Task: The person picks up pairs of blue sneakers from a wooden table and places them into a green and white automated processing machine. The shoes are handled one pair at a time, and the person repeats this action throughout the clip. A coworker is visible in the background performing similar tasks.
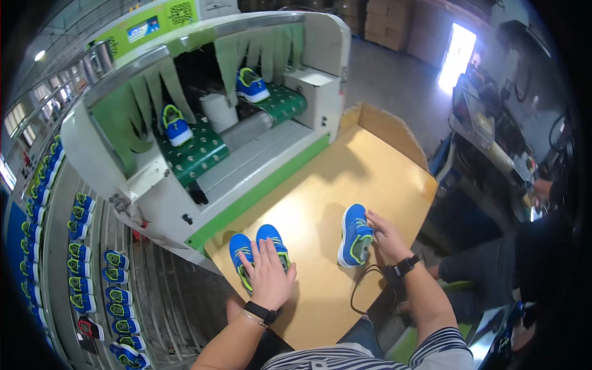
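Observation:
Two blue sneakers with lime-green trim stand side by side on the tan tabletop point(314, 296); the right one of this pair point(269, 233) is partly covered, as is the left one point(236, 245). Across them lies my left hand point(269, 276), its fingers spread flat over their uppers. Further right, a single matching sneaker point(354, 231) with a white sole rests toe away from me. My right hand point(390, 242) is beside it, fingers stretched out and touching its right side near the toe; no grip around the shoe shows.
Beyond the table stands a white and green machine point(259, 176) with strip curtains. Sneakers sit on its two green belts point(196, 154). Racks point(92, 259) of similar shoes line the left. A black cable point(356, 285) lies near my right wrist. At right, another person point(481, 265) is close by.

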Tool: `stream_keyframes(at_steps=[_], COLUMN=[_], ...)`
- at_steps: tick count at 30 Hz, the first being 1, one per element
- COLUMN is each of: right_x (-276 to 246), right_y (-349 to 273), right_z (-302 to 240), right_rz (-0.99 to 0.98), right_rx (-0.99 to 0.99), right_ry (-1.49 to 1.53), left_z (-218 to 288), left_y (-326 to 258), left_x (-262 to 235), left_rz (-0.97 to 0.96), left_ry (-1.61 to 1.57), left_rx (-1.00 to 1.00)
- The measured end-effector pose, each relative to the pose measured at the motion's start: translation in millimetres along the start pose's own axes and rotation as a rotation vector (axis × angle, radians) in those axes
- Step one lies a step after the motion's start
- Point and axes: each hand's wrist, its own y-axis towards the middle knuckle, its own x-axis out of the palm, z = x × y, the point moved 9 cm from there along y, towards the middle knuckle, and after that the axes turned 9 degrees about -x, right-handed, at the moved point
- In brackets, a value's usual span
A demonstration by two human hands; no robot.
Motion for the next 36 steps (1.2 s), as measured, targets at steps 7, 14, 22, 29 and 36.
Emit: stream_keyframes(at_steps=[7,14,22,29,36], right_x=[77,75,-21,7,11], right_y=[-59,-12,145,361,288], right_z=[-82,-68,-123,-218,-188], right_rz=[0.173,0.418,0.515,0.36,0.347], right_rx=[0.075,0.187,-0.197,-0.282,-0.497], right_ry=[0.473,0.554,0.623,0.184,0.353], left_z=[7,-33,-21,-111,-67], left_y=[-10,10,101,234,161], left_x=[29,36,-197,-212,-200], left_rz=[0.131,-0.03,0.382,0.611,0.555], left_ry=[-0.652,-1.296,-1.282,-0.613,-0.632], left_rx=[-0.142,-0.508,-0.011,-0.27,0.057])
